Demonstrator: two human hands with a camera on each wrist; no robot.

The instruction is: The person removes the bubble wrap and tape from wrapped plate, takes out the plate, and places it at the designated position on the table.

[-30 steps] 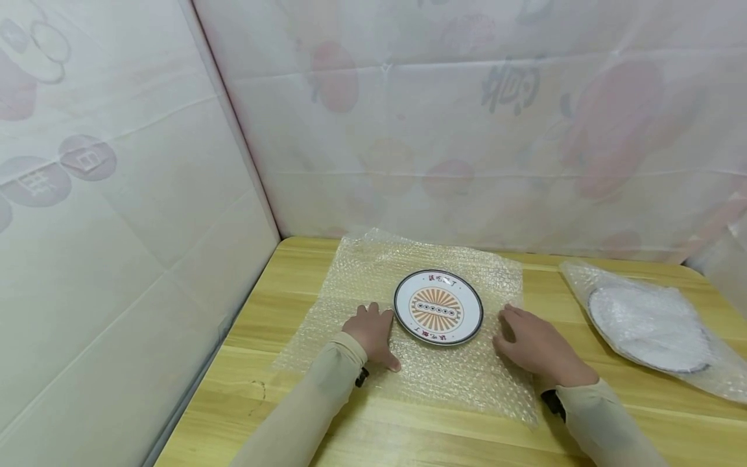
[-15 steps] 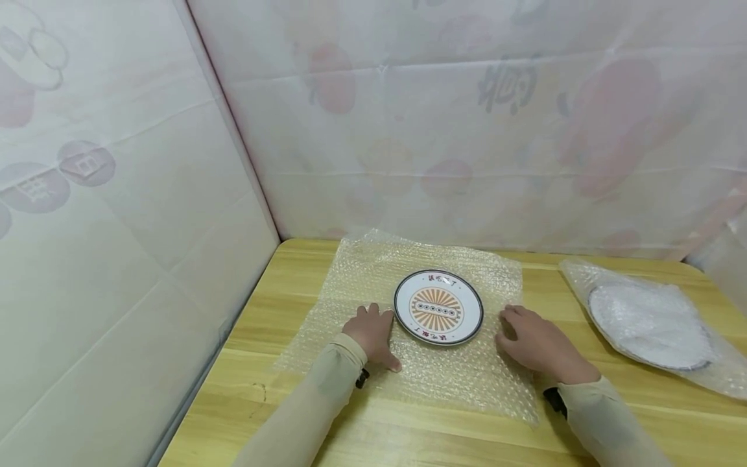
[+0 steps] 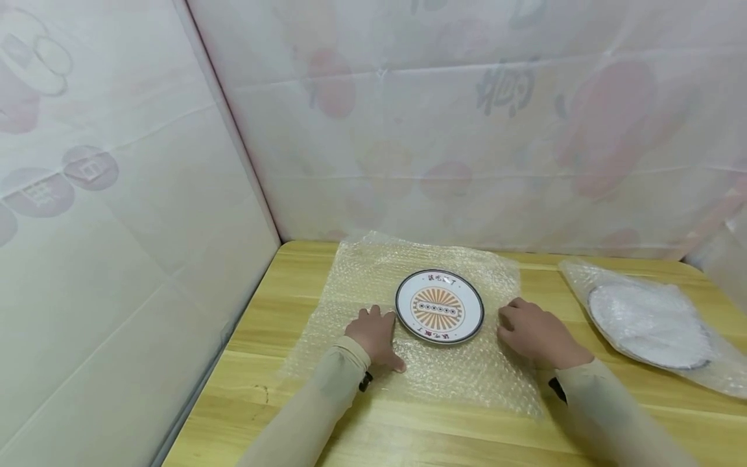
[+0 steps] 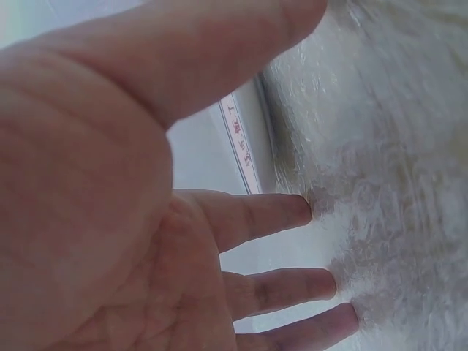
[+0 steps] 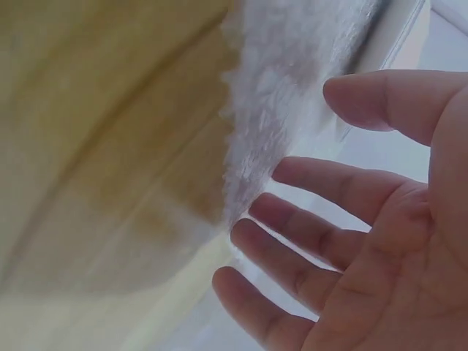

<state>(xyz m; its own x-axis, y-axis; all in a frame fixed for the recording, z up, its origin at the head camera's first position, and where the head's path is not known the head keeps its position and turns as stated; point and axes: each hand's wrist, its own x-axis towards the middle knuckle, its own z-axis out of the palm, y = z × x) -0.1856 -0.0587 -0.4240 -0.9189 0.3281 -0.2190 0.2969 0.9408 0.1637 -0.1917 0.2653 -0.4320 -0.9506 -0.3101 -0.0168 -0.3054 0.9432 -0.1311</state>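
A round white plate [image 3: 440, 307] with a dark rim and an orange sunburst pattern lies face up on a sheet of bubble wrap [image 3: 367, 272]. To the plate's left, my left hand [image 3: 373, 336] rests on the sheet with fingers spread. Its fingertips [image 4: 296, 208] meet the wrap in the left wrist view, where part of the plate's rim [image 4: 241, 142] shows behind the hand. My right hand [image 3: 539, 334] is at the sheet's right edge. In the right wrist view its fingers [image 5: 278, 252] are apart and loosely bent beside the wrap [image 5: 270, 95], holding nothing.
Another plate wrapped in bubble wrap [image 3: 650, 324] lies on the right of the wooden table [image 3: 233, 402]. Printed fabric walls stand along the table's left [image 3: 146, 227] and back [image 3: 408, 130].
The right hand's thumb and index finger have drawn slightly closer together at the sheet's edge. The left hand and the plate keep their places; the head view has shifted a little.
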